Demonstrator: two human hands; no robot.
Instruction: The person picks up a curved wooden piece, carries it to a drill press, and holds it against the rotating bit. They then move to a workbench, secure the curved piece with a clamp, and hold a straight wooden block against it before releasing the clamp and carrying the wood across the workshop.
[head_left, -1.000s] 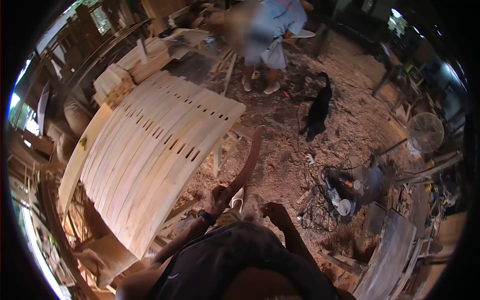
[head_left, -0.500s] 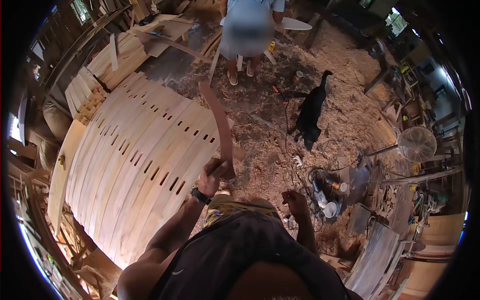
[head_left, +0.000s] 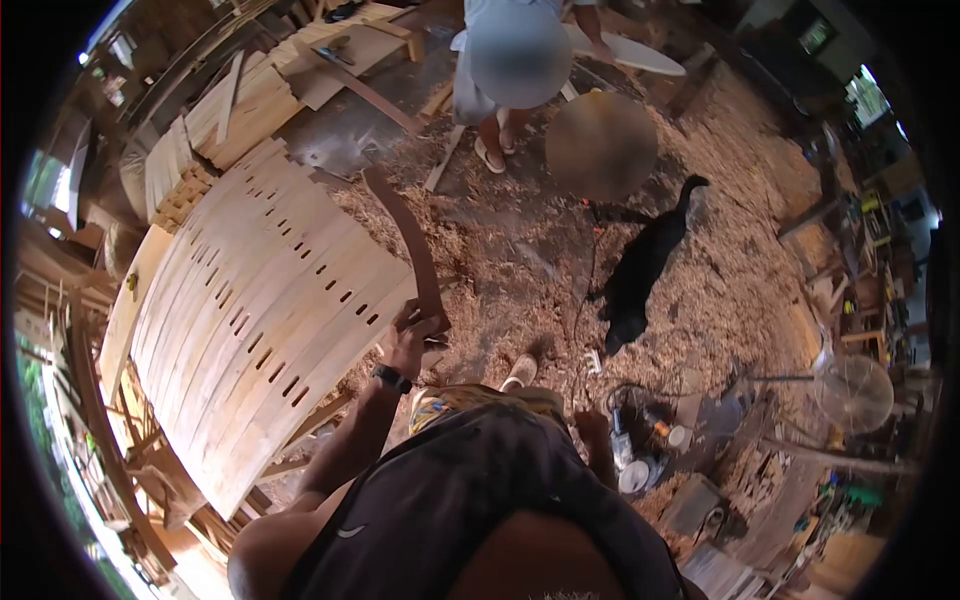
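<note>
My left hand point(head_left: 405, 345), with a dark watch at the wrist, grips the lower end of a long, curved reddish-brown board point(head_left: 408, 235). The board points up and away from me, close to the right edge of a large panel of pale slotted planks point(head_left: 250, 300). On the right, my right hand point(head_left: 592, 428) hangs low beside my body, near power tools on the floor. It is dark and small in view, so its fingers cannot be made out.
A person point(head_left: 490, 90) stands ahead, one hand at a white pointed board point(head_left: 640, 55). A black dog point(head_left: 645, 270) is on the shavings-covered floor. Power tools with cords point(head_left: 625, 450) lie near my right side; a round fan point(head_left: 853, 393) stands farther right. Stacked planks point(head_left: 240, 110) are at upper left.
The view has shifted and turned. My left hand still holds the curved board. One of my feet now shows farther forward. The person's arm now reaches along the white board.
</note>
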